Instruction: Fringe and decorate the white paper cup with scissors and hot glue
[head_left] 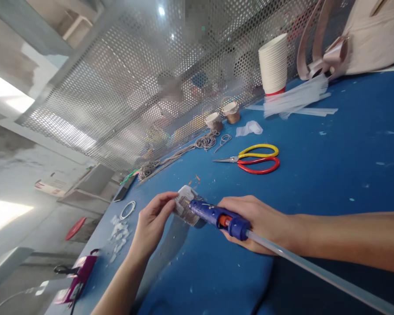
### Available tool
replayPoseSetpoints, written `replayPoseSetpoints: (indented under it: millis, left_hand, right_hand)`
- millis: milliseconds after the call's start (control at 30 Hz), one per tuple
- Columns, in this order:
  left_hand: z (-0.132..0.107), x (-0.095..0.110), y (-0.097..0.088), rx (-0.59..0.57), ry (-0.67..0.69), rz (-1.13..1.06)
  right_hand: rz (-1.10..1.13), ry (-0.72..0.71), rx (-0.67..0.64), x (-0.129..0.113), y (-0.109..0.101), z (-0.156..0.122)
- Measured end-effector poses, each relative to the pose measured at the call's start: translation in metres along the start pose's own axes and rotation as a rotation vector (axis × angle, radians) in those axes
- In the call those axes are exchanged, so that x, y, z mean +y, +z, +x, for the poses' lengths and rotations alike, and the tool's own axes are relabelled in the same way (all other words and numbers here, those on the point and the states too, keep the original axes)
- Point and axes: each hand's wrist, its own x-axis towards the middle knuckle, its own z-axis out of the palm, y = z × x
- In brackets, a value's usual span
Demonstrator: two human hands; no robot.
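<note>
My right hand [249, 218] is wrapped round a blue hot glue gun [206, 213], with a long clear glue stick [295, 259] running out of its back end. The gun's nozzle points at a small cup wrapped in grey-brown cord [186, 213]; whether the tip touches it I cannot tell. Thumb and fingers of my left hand [156, 218] pinch the cup by its left edge, and the gun hides part of it. Beyond both hands lie scissors [252, 158] with one yellow and one red handle.
Stacked paper cups [274, 65], clear strips [295, 98] and a beige bag [377, 35] stand at the back right. Two small cord-covered baskets [230, 112] and coiled cord [206, 141] line the perforated metal screen [134, 87]. A purple power strip [79, 280] is at the left edge.
</note>
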Motion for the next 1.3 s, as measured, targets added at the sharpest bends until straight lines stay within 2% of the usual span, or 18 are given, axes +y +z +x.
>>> replayPoseSetpoints:
  millis: [200,367,733,967,1100,1300]
  left_hand:
    - [-0.006,-0.002,0.004,-0.011,-0.004,-0.010]
    - [-0.009,0.001,0.004,-0.047,0.061,-0.025]
    - [-0.015,-0.002,0.001,-0.129,0.235,-0.015]
    - [-0.016,0.003,0.006,-0.094,0.321,0.022]
    - [-0.017,0.004,0.007,-0.090,0.336,0.033]
    - [-0.016,0.008,0.007,-0.083,0.364,0.077]
  right_hand:
    - [0.050,0.155,-0.050,-0.012,-0.001,0.005]
    - [0.067,0.239,-0.077,-0.017,-0.002,0.006]
    - [0.066,0.181,-0.085,-0.013,0.002,0.006]
    - [-0.037,0.221,-0.113,-0.017,0.000,0.004]
    - [-0.063,0.237,-0.154,-0.018,0.001,0.005]
    - [-0.103,0.232,-0.143,-0.019,0.000,0.006]
